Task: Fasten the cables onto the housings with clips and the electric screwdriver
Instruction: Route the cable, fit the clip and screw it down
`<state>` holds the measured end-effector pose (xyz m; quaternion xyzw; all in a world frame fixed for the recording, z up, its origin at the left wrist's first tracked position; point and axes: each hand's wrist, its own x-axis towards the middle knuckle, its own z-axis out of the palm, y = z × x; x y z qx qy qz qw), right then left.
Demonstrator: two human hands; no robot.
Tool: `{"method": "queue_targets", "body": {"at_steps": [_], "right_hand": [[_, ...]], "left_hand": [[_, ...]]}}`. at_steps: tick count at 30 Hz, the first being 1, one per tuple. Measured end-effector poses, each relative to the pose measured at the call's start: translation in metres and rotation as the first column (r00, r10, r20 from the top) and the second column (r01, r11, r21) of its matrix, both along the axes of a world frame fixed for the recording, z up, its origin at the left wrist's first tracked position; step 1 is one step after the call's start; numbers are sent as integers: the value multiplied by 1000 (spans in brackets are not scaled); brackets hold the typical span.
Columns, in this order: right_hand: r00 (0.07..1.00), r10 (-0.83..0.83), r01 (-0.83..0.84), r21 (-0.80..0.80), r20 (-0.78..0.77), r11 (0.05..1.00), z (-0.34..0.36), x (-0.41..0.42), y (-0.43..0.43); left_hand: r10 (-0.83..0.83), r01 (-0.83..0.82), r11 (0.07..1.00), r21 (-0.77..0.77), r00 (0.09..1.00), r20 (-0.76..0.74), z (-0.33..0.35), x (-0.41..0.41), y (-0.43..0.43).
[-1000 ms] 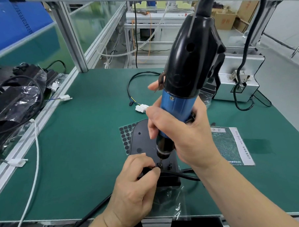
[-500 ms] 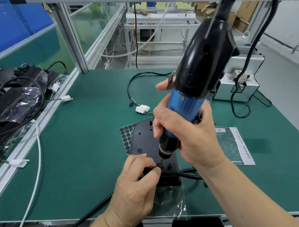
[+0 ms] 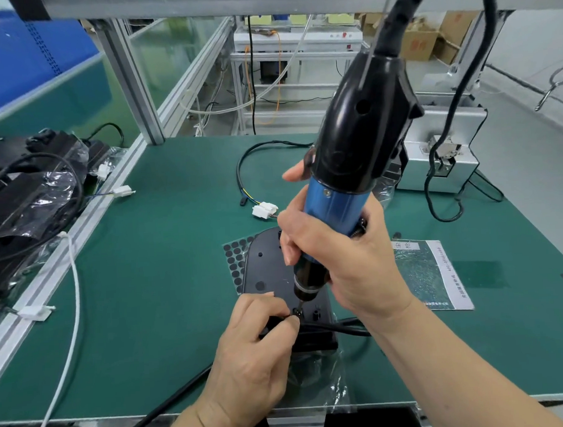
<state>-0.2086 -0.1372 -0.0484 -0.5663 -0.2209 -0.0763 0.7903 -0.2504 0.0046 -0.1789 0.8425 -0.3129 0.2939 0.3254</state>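
Note:
A black plastic housing [image 3: 266,265] lies flat on the green mat near the front edge. My right hand [image 3: 343,259] grips the blue and black electric screwdriver [image 3: 346,165], tilted slightly right, its bit tip down on the housing's near end. My left hand [image 3: 254,353] pinches a small black clip [image 3: 294,313] right at the bit tip, over the black cable [image 3: 340,327] that crosses the housing's near end. The screw itself is too small to make out.
A black cable with white connectors [image 3: 264,210] loops behind the housing. A sheet of black round pads [image 3: 235,257] lies under its left side, a printed bag [image 3: 431,271] to the right. A silver screw feeder box [image 3: 439,161] stands at back right. Bagged black housings [image 3: 31,198] pile at left.
The screwdriver first leaned further right, then swung back more upright, with its tip staying on the same spot. My left hand has kept its pinch at the clip.

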Motion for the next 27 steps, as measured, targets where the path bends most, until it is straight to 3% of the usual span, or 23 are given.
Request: {"method": "queue_targets", "body": {"at_steps": [14,18,23,27], "right_hand": [[1000,9,-9,3,-24,1000,0,2,-1],[1000,11,-12,108,13,994,11,-1,-4],[968,-239,250,164,-82,954,25,8,-43],[846,-453,501,125,-282,857,11,19,-89]], "left_hand": [[-3,3,1000,-7,1000,6,-3,1,1],[-19,19,1000,-8,1000,0,-1,1,0],[-7,7,1000,-19,1000,-1,-3,0,0],[-26,25,999,-46,1000,-11,-2,0,2]]}}
